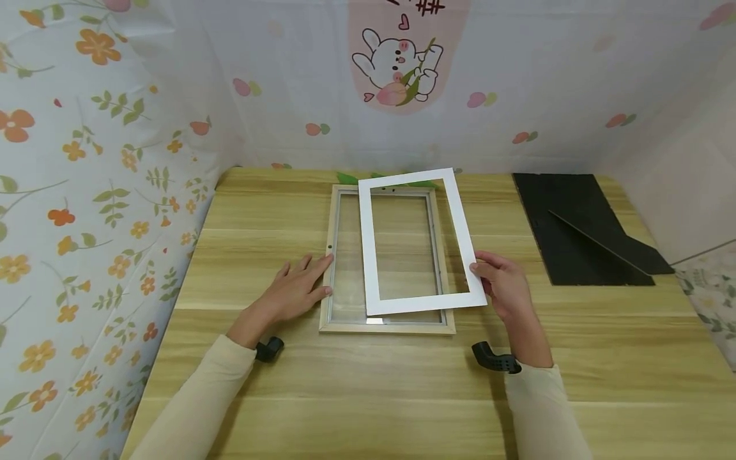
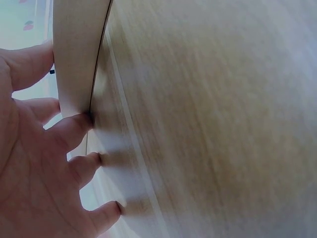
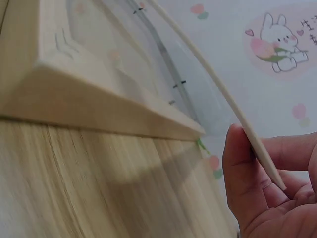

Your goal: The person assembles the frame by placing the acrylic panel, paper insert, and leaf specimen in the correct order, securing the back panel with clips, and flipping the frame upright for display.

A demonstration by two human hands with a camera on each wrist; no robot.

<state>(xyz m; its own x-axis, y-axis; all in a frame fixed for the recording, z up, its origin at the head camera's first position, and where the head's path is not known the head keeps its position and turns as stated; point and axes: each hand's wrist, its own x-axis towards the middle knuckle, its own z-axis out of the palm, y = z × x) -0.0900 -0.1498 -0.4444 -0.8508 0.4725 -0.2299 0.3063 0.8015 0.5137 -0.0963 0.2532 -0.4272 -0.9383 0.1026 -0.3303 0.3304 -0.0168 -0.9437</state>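
Note:
A light wooden picture frame (image 1: pixel 387 328) with a clear pane lies on the table. Over its right part, tilted and overlapping it in the head view, is a white mat board (image 1: pixel 424 303) with a rectangular opening. My right hand (image 1: pixel 506 284) pinches the mat's right edge between thumb and fingers; the right wrist view shows the mat's thin edge (image 3: pixel 230 101) held above the frame's corner. My left hand (image 1: pixel 296 287) has its fingers spread against the frame's left side. In the left wrist view, fingertips (image 2: pixel 81 126) touch the frame's outer wall (image 2: pixel 74 59).
At the table's right rear lies a black backing board (image 1: pixel 566 230) with its stand leg (image 1: pixel 612 246) folded out. A patterned cloth (image 1: pixel 276 76) hangs along the back and left. Green leaf shapes (image 1: pixel 347 179) show behind the frame.

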